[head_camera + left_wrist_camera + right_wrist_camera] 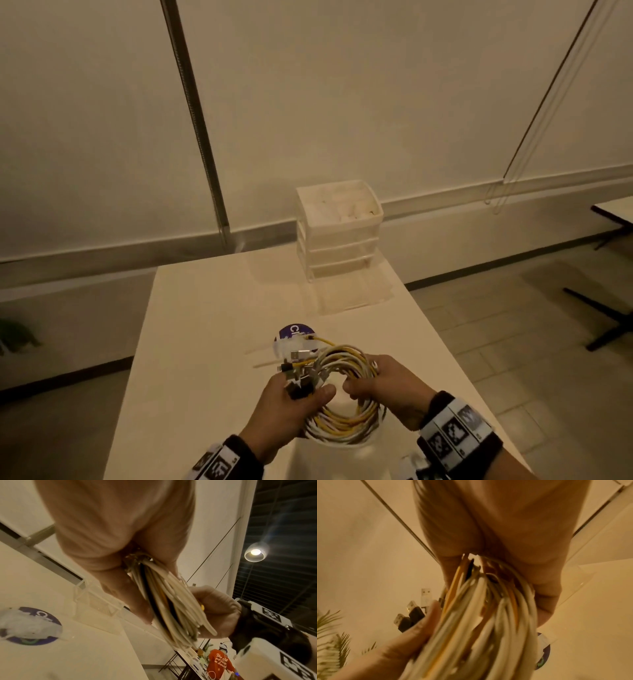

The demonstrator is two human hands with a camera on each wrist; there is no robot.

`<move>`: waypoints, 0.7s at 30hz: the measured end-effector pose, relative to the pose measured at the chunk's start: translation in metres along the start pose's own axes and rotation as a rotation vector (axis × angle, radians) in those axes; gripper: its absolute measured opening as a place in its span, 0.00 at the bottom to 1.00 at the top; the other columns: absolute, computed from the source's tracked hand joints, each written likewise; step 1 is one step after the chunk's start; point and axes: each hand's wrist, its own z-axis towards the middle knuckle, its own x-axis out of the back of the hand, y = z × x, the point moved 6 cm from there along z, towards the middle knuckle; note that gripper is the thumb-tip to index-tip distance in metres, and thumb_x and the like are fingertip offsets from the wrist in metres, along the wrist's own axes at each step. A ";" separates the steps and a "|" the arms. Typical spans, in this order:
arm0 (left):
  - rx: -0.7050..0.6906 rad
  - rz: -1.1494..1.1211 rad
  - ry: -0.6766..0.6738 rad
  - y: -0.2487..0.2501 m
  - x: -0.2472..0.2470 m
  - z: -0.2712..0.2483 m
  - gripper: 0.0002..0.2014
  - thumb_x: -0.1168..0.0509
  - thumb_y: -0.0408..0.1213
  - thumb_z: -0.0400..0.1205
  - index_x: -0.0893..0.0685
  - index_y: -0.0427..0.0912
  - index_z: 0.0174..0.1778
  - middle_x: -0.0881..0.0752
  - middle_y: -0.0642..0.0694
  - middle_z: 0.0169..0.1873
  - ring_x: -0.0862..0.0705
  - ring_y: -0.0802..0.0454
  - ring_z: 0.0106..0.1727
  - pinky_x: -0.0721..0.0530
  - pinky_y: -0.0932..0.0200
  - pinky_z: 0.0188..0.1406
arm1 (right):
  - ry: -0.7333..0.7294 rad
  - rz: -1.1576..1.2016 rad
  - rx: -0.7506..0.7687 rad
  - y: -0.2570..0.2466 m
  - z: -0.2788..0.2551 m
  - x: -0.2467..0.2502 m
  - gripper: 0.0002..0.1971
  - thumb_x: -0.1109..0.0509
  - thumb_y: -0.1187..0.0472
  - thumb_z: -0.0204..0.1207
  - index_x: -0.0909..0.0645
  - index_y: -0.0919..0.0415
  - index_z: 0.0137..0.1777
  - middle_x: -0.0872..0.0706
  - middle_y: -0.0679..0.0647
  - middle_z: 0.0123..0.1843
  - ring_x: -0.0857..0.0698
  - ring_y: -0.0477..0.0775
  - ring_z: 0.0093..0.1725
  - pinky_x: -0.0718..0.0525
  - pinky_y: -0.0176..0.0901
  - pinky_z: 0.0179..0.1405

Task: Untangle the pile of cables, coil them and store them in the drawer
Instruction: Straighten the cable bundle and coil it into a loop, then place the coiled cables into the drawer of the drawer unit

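Cables (342,394) coiled, lower centre of frame: left hand (291,411) grips the plug side, right hand (390,390) grips the opposite arc. Drawer unit (339,229) sits straight ahead, far end of bench (205,325), right hand slightly nearer.

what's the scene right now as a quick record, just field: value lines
cable coil: white and yellow cables in one loop, held above the table
left hand: grips the coil's left side, by the plug ends
right hand: grips the coil's right side
drawer unit: at the table's far edge, bottom drawer pulled out
purple disc: on the table beyond the coil
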 end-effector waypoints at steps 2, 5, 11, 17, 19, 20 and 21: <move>-0.014 0.021 0.034 0.001 -0.006 0.015 0.10 0.23 0.45 0.75 0.11 0.56 0.51 0.10 0.56 0.34 0.12 0.56 0.38 0.14 0.55 0.38 | -0.012 0.068 -0.016 -0.003 0.007 0.013 0.10 0.29 0.69 0.61 0.17 0.68 0.44 0.17 0.61 0.38 0.21 0.55 0.38 0.23 0.45 0.40; -0.018 0.025 0.057 0.007 -0.016 0.042 0.10 0.23 0.43 0.76 0.11 0.58 0.52 0.10 0.58 0.35 0.12 0.58 0.40 0.15 0.53 0.41 | -0.046 0.174 -0.011 -0.007 0.024 0.038 0.12 0.33 0.78 0.66 0.17 0.70 0.48 0.15 0.61 0.43 0.20 0.56 0.42 0.22 0.41 0.38; 0.178 -0.073 0.022 0.017 -0.043 0.114 0.03 0.26 0.39 0.79 0.15 0.48 0.44 0.14 0.47 0.31 0.14 0.53 0.32 0.15 0.56 0.34 | -0.188 0.293 -0.012 -0.012 0.076 0.105 0.14 0.33 0.75 0.70 0.19 0.71 0.57 0.15 0.61 0.49 0.18 0.56 0.47 0.18 0.43 0.46; 0.248 -0.227 -0.091 0.031 -0.058 0.187 0.06 0.24 0.42 0.76 0.12 0.51 0.46 0.14 0.44 0.38 0.13 0.48 0.40 0.14 0.48 0.46 | -0.266 0.168 -0.028 -0.041 0.142 0.164 0.10 0.40 0.79 0.78 0.20 0.74 0.54 0.16 0.61 0.42 0.17 0.56 0.43 0.18 0.45 0.46; 0.247 -0.265 -0.101 0.033 -0.061 0.200 0.11 0.25 0.39 0.75 0.13 0.47 0.52 0.12 0.44 0.41 0.12 0.48 0.45 0.14 0.48 0.50 | -0.266 0.129 -0.026 -0.050 0.158 0.173 0.12 0.40 0.81 0.75 0.22 0.80 0.57 0.19 0.66 0.45 0.19 0.59 0.44 0.21 0.48 0.48; 0.235 -0.276 -0.137 0.034 -0.064 0.203 0.11 0.26 0.36 0.76 0.14 0.45 0.53 0.11 0.43 0.43 0.12 0.48 0.47 0.14 0.48 0.51 | -0.266 0.117 -0.027 -0.051 0.165 0.176 0.15 0.40 0.81 0.73 0.24 0.82 0.59 0.20 0.67 0.46 0.21 0.60 0.44 0.21 0.49 0.47; 0.226 -0.275 -0.169 0.033 -0.066 0.206 0.10 0.27 0.32 0.77 0.15 0.44 0.53 0.12 0.42 0.44 0.12 0.47 0.48 0.15 0.49 0.52 | -0.266 0.114 -0.032 -0.050 0.171 0.179 0.17 0.41 0.82 0.71 0.24 0.83 0.60 0.21 0.67 0.46 0.21 0.60 0.43 0.21 0.49 0.46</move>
